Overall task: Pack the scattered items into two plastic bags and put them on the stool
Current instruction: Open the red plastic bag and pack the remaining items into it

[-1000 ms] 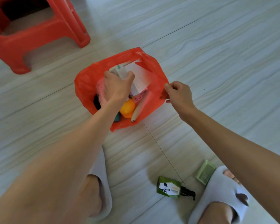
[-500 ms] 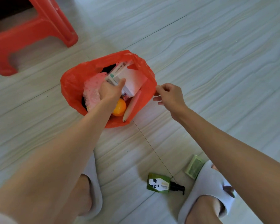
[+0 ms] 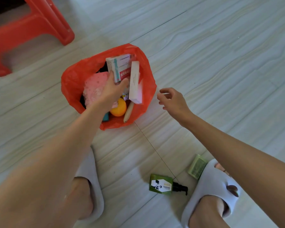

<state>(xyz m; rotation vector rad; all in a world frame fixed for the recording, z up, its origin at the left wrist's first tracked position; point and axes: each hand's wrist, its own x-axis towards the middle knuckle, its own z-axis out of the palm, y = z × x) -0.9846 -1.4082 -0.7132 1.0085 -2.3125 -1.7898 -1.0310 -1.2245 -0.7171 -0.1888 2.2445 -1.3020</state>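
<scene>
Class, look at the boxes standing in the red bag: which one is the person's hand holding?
The left hand grips the medicine box with the teal stripe and red label. The plain white box beside it, nearer the right hand, is untouched.

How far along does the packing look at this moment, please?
Done: red bag holds an orange ball and boxes. In hand: left hand grips a box inside; right hand free. Left: green bottle, green packet, stool.

Pale wood-grain floor tiles point(image 3: 220, 55), crossed by a thin dark joint line; two grey slippers point(image 3: 211, 183) worn on bare feet near the lower edge.
</scene>
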